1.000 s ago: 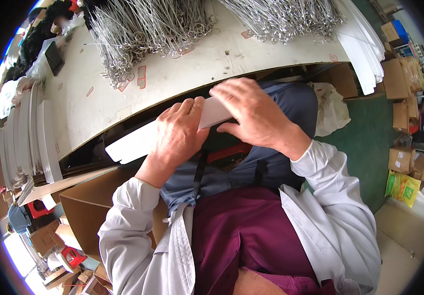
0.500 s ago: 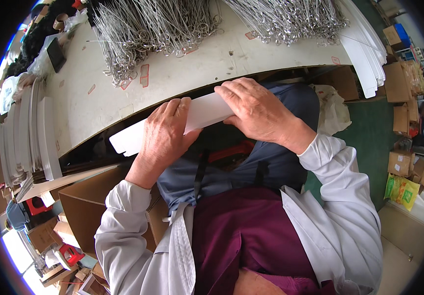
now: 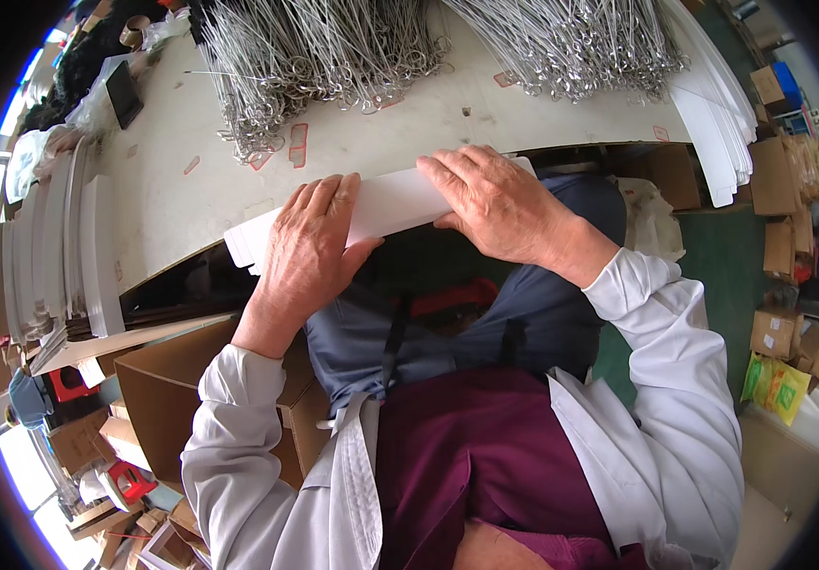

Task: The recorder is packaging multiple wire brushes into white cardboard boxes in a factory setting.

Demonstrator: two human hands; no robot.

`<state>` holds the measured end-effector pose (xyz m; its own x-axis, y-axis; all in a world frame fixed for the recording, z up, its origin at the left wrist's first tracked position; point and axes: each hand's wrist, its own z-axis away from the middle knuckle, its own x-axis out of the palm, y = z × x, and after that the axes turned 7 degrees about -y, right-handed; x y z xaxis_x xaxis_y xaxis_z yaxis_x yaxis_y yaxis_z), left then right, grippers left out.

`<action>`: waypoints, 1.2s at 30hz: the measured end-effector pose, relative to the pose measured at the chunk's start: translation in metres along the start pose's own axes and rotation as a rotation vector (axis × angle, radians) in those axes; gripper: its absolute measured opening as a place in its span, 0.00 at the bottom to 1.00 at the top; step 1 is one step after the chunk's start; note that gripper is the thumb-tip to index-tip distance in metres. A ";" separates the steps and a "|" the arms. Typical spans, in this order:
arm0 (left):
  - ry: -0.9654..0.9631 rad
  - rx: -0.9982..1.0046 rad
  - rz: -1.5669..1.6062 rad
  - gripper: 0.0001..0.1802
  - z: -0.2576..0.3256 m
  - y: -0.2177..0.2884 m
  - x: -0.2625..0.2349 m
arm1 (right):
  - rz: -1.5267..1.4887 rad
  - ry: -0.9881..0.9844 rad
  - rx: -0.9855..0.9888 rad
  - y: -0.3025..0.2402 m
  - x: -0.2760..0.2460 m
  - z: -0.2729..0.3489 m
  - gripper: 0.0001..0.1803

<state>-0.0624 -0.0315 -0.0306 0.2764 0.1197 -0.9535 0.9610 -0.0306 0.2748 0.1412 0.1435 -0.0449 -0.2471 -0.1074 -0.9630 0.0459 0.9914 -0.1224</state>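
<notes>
A long, narrow white paper box [image 3: 392, 198] lies across my lap, along the near edge of the table. My left hand [image 3: 307, 239] grips it near its left end, with the fingers over the top and the thumb at the near side. Small flaps show at that left end. Toward the other end, my right hand [image 3: 506, 207] is closed over the box, fingers on top and thumb along the near edge. The undersides of both hands are hidden. Its right tip shows just past the right hand's knuckles.
Bundles of metal wires with looped ends [image 3: 333, 66] lie at the back of the white table [image 3: 181, 204]. Flat white cartons [image 3: 713, 123] stick out at the right; more white cartons [image 3: 96, 256] stand at the left. An open cardboard box [image 3: 167, 389] sits left of my lap.
Both hands keep hold of the white box. It sits a little flatter against the table edge now, and its right end shows past my right hand. The view has shifted slightly.
</notes>
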 end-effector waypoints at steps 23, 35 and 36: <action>0.204 -0.088 -0.112 0.32 -0.040 -0.029 0.039 | -0.025 0.056 0.014 0.048 0.025 -0.032 0.28; 0.083 -0.160 -0.319 0.48 -0.010 -0.032 0.046 | 0.037 -0.026 0.130 0.030 0.046 -0.018 0.47; 0.092 -0.181 -0.304 0.47 0.000 -0.040 0.044 | 0.103 -0.014 0.166 0.039 0.044 -0.009 0.44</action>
<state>-0.0888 -0.0247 -0.0833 -0.0309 0.1852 -0.9822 0.9808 0.1949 0.0058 0.1236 0.1782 -0.0895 -0.2194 -0.0080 -0.9756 0.2296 0.9715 -0.0596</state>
